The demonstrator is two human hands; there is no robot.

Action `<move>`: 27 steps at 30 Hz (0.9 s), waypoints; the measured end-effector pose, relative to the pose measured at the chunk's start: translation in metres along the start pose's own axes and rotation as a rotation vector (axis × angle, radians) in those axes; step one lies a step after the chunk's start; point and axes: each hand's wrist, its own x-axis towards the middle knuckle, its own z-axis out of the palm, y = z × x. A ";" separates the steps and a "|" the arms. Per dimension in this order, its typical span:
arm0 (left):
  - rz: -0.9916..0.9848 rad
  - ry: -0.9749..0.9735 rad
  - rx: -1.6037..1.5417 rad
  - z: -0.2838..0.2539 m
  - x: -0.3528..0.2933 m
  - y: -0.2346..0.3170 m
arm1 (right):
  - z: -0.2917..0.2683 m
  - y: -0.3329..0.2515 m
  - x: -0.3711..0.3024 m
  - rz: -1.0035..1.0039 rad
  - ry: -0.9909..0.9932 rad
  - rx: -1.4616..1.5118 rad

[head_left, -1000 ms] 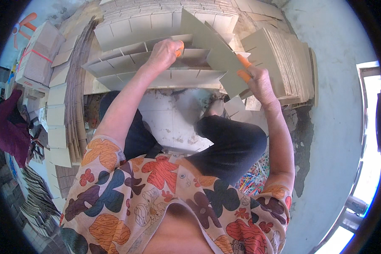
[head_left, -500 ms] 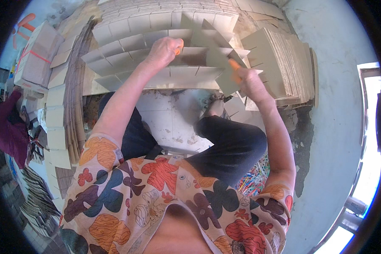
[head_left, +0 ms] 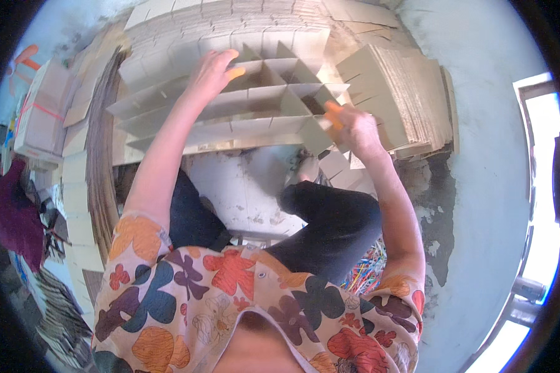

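Observation:
Long, notched cardboard strips (head_left: 224, 109) stand on edge in rows ahead of me. Two crosswise cardboard strips sit among them toward the right, forming open cells. My right hand (head_left: 359, 129), with orange covers on its fingertips, is closed at the near right end of a crosswise strip (head_left: 322, 99); its fingers partly hide the grip. My left hand (head_left: 210, 78) hovers over the rows left of the crosswise strips. Its orange-covered thumb and finger are apart, with nothing visible between them.
Stacked notched cardboard (head_left: 224, 28) lies behind the rows. Another cardboard stack (head_left: 417, 93) stands right, beside a pale wall (head_left: 479, 155). More cardboard (head_left: 99, 143) lines the left, near a taped carton (head_left: 43, 118). A person in maroon (head_left: 15, 211) is far left.
My left hand has gone from a closed fist to spread fingers, shifting left. My right hand has moved slightly down, and the crosswise strips now sit lower among the rows. The whole view has shifted slightly.

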 end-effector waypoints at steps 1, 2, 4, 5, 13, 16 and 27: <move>0.024 0.081 -0.031 -0.002 -0.001 0.000 | -0.002 0.017 -0.001 0.095 0.157 -0.116; 0.050 0.149 -0.070 -0.006 -0.005 0.007 | -0.003 0.039 -0.007 0.201 0.306 -0.233; 0.108 0.248 -0.132 -0.020 -0.019 0.026 | -0.014 0.081 -0.020 0.334 0.350 -0.537; 0.139 0.284 -0.154 -0.027 -0.027 0.037 | -0.013 0.090 -0.029 0.458 0.311 -0.588; 0.232 0.346 -0.185 -0.040 -0.084 0.060 | -0.005 0.157 -0.059 0.637 0.135 -0.539; 0.196 0.355 -0.188 -0.040 -0.097 0.052 | -0.013 0.154 -0.056 0.736 0.251 -0.408; 0.195 0.253 -0.121 -0.018 -0.112 0.043 | -0.094 -0.003 0.018 0.324 0.687 0.029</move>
